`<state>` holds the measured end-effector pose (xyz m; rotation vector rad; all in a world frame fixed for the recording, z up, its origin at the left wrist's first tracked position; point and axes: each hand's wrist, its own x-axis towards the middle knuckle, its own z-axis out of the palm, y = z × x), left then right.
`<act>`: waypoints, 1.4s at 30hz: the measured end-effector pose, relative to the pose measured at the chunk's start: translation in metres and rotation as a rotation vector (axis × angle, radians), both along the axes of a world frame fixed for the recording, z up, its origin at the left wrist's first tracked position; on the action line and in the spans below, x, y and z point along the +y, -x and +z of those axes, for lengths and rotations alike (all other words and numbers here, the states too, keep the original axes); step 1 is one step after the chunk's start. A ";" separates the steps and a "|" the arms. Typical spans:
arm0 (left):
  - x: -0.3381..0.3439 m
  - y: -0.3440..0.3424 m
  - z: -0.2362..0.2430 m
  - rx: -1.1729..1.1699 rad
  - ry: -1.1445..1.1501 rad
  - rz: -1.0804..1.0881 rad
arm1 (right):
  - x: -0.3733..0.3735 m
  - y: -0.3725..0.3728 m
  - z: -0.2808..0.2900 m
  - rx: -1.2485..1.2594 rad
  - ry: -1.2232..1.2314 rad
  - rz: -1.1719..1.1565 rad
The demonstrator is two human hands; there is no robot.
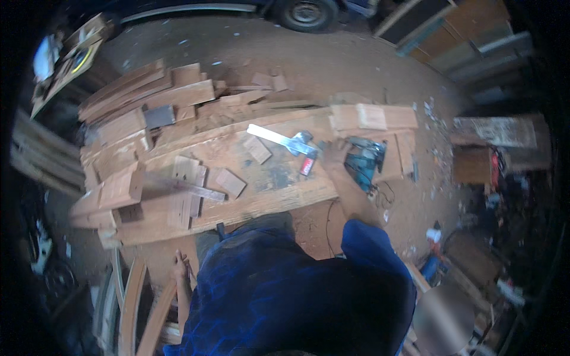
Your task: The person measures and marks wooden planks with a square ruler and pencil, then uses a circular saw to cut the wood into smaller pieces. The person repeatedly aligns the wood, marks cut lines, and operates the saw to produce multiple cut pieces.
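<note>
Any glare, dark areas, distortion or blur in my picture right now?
Head view: glare whitens the metal strip's left end; the rim darkens to black at the corners; long boards at lower left look bowed, likely fisheye distortion; the right hand and teal power tool look slightly soft.

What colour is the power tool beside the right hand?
The power tool is mostly teal, seen in the head view.

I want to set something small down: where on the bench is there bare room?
Between the nearer small wood block and the red box, the bench lies bare, partly dark-stained, to its near edge. It's crowded left, with boards, and right, around the right hand and teal power tool.
</note>
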<state>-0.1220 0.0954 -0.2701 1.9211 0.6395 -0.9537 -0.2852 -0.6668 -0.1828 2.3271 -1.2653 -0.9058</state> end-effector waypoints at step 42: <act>0.046 -0.357 0.208 -0.689 0.197 -0.156 | 0.580 -0.441 0.240 -1.094 -0.965 0.337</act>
